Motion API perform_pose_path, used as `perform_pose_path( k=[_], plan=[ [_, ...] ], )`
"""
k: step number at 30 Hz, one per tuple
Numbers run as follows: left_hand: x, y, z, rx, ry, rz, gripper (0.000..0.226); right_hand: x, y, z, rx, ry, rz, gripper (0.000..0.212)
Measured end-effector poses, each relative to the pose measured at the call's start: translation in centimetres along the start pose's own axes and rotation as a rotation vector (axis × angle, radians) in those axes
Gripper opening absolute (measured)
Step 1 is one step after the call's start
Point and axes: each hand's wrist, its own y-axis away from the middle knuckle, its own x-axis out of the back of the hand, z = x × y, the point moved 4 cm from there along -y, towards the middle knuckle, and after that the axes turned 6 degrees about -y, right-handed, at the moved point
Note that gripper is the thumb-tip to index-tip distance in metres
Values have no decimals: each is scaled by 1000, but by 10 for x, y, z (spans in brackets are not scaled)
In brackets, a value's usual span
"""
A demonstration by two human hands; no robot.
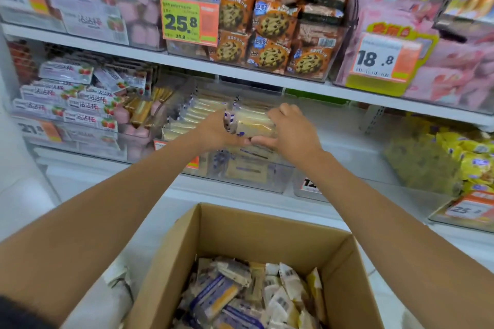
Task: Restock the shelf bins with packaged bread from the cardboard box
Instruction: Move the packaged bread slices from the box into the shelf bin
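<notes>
Bread packs [254,123] gripped from both ends, left hand [213,129] and right hand [291,131] curled round stack, over clear bin [240,179], box [240,227] below. I feared middle packs slipping out under loose squeeze, dropping past bin.

I see chocolate-chip cookie packs [272,27] up top, just right of a 25.8 price tag [187,20]. Strawberry-printed boxes [66,104] are stacked at left; pink packs [459,72] with an 18.8 tag [379,59] and yellow bags [475,157] sit right.
</notes>
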Motion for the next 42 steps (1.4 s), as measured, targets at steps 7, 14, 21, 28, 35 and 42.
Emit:
perform_pose_path(
  k=[7, 14, 21, 28, 35, 42],
  plan=[
    [-7, -38, -32, -108, -69, -47, 82, -42, -24, 11, 18, -70, -236, 72],
    [-10, -47, -47, -60, -342, -104, 36, -65, -20, 9, -24, -179, -430, 64],
    [-4, -48, -50, -84, -305, -132, 33, -52, -45, 23, -233, -344, -426, 40],
    [0, -43, -52, -141, -331, -212, 38, -46, -66, 43, -212, -382, -588, 23],
    [-15, -37, -42, -203, -526, -190, 35, -63, -71, 48, -125, -221, -734, 24],
    [-17, -35, -59, -229, -731, -177, 45, -50, -63, 45, -80, -442, -472, 12]
  ],
)
